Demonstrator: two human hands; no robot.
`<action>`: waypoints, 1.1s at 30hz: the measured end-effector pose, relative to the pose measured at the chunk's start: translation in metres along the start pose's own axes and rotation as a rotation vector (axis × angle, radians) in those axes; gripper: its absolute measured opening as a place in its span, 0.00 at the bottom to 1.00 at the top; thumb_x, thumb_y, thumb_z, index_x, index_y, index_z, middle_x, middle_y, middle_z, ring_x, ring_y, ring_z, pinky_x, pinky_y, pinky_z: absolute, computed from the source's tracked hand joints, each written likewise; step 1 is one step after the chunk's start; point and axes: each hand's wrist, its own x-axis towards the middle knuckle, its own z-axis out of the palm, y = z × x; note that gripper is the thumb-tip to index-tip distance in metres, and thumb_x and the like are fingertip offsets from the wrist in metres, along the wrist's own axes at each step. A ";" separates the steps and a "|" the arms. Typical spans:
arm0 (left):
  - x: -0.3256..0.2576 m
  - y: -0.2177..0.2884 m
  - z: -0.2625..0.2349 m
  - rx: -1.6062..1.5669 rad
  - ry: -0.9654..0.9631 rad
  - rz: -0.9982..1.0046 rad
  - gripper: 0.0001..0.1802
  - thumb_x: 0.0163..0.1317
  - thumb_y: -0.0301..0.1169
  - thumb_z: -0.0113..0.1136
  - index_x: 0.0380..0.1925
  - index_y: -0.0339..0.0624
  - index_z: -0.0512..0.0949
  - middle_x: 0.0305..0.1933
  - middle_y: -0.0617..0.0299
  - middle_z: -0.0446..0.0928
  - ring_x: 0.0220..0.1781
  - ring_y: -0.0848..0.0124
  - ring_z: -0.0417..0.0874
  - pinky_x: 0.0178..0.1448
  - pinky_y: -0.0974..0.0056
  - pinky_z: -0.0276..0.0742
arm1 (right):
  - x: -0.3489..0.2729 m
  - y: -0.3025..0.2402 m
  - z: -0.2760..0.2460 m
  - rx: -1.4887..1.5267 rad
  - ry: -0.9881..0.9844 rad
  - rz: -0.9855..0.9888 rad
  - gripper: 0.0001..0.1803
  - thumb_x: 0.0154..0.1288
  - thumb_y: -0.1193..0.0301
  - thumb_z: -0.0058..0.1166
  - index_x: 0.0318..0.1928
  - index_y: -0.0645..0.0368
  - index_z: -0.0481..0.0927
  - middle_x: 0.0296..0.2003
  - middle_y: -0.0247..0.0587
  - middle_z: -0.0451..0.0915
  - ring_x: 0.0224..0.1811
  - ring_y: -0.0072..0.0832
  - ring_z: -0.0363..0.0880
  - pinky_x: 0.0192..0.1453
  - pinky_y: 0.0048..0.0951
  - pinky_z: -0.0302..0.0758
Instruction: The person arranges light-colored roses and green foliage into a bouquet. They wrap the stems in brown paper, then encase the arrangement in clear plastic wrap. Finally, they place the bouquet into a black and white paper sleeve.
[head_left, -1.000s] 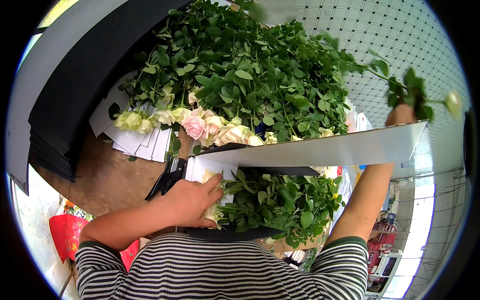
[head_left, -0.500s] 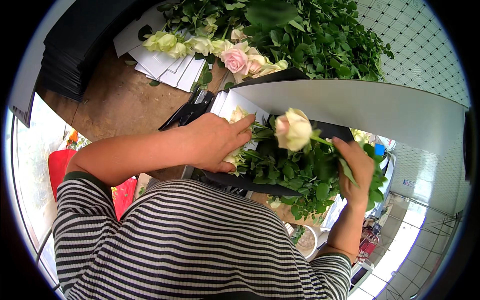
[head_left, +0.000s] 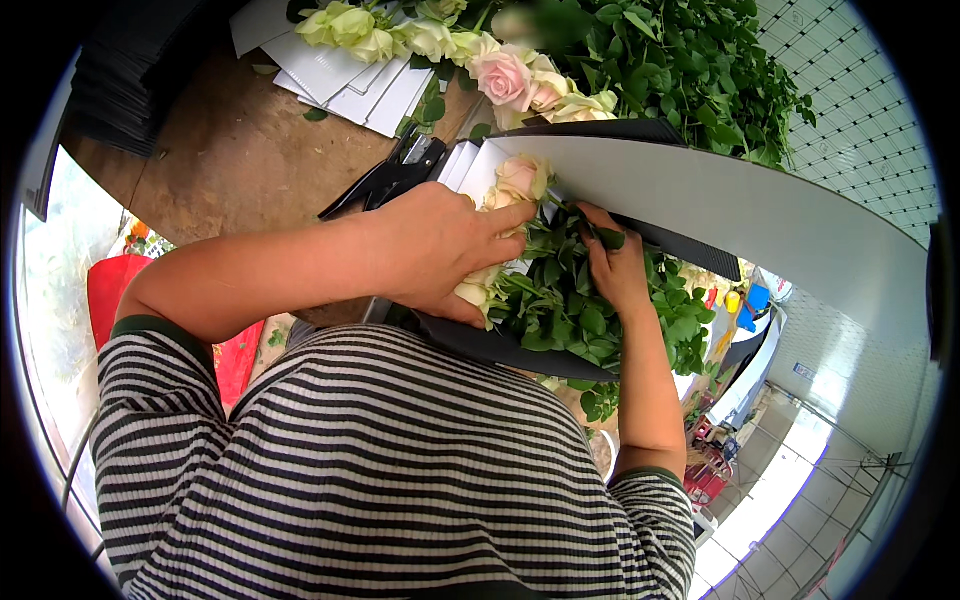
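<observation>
A pale pink-cream rose (head_left: 523,177) lies with its head at the top of a row of roses, its stem running right to my right hand (head_left: 615,262). That hand is closed on the stem among the green leaves (head_left: 560,310). My left hand (head_left: 440,250) rests on the row with fingers spread, thumb and forefinger reaching over the cream rose heads (head_left: 478,290), partly hiding them. The bunch lies in a trough lined with black corrugated sheet (head_left: 520,352), against white stacked card (head_left: 462,165) at the flower-head end.
A long white panel (head_left: 740,185) stands along the trough's far side. Beyond it lie more roses (head_left: 503,78) and a leafy heap (head_left: 690,80). White sheets (head_left: 350,85) and a stack of black sheets (head_left: 110,90) sit left on the brown wooden table (head_left: 240,180). A black clamp-like part (head_left: 395,170) is beside the trough.
My right hand has brought the rose down and leftward from above the bunch, laying its head at the far end of the row. My left hand stays spread over the roses.
</observation>
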 end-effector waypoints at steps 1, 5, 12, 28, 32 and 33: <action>0.002 -0.001 -0.002 -0.011 -0.006 -0.007 0.39 0.44 0.54 0.68 0.52 0.41 0.70 0.65 0.52 0.61 0.33 0.59 0.82 0.35 0.58 0.77 | -0.001 0.005 0.000 -0.016 0.003 0.014 0.18 0.59 0.81 0.48 0.51 0.57 0.77 0.44 0.51 0.81 0.47 0.47 0.79 0.52 0.32 0.73; 0.005 -0.004 -0.003 -0.039 -0.006 0.034 0.37 0.41 0.53 0.70 0.47 0.41 0.72 0.64 0.52 0.62 0.33 0.58 0.81 0.35 0.57 0.77 | -0.005 0.008 0.006 -0.158 0.014 0.034 0.23 0.55 0.81 0.50 0.53 0.51 0.77 0.42 0.49 0.81 0.45 0.46 0.80 0.48 0.36 0.76; 0.016 -0.004 -0.017 -0.024 -0.043 0.028 0.35 0.39 0.53 0.71 0.41 0.39 0.75 0.68 0.50 0.57 0.34 0.56 0.82 0.36 0.57 0.79 | -0.007 0.003 0.015 -0.330 0.046 0.068 0.28 0.50 0.80 0.53 0.53 0.45 0.77 0.43 0.44 0.82 0.45 0.43 0.80 0.48 0.38 0.76; 0.018 0.001 -0.030 -0.028 -0.179 -0.073 0.39 0.41 0.58 0.68 0.48 0.41 0.76 0.62 0.46 0.64 0.39 0.55 0.84 0.43 0.56 0.80 | -0.042 -0.079 -0.115 0.354 0.593 -0.022 0.14 0.61 0.73 0.55 0.45 0.68 0.76 0.41 0.51 0.79 0.41 0.37 0.80 0.50 0.34 0.76; 0.017 -0.011 -0.022 -0.350 -0.241 -0.184 0.35 0.45 0.54 0.66 0.51 0.46 0.76 0.54 0.46 0.72 0.44 0.51 0.81 0.45 0.53 0.78 | -0.033 -0.096 -0.098 0.538 -0.322 -0.098 0.22 0.62 0.61 0.50 0.42 0.70 0.82 0.38 0.56 0.83 0.38 0.46 0.85 0.43 0.38 0.82; 0.013 -0.021 -0.006 -0.377 -0.076 -0.095 0.31 0.48 0.48 0.65 0.50 0.45 0.77 0.56 0.46 0.71 0.42 0.54 0.81 0.43 0.56 0.78 | -0.033 -0.091 -0.086 0.525 -0.460 -0.086 0.23 0.62 0.59 0.49 0.44 0.68 0.81 0.42 0.53 0.82 0.42 0.46 0.83 0.47 0.36 0.80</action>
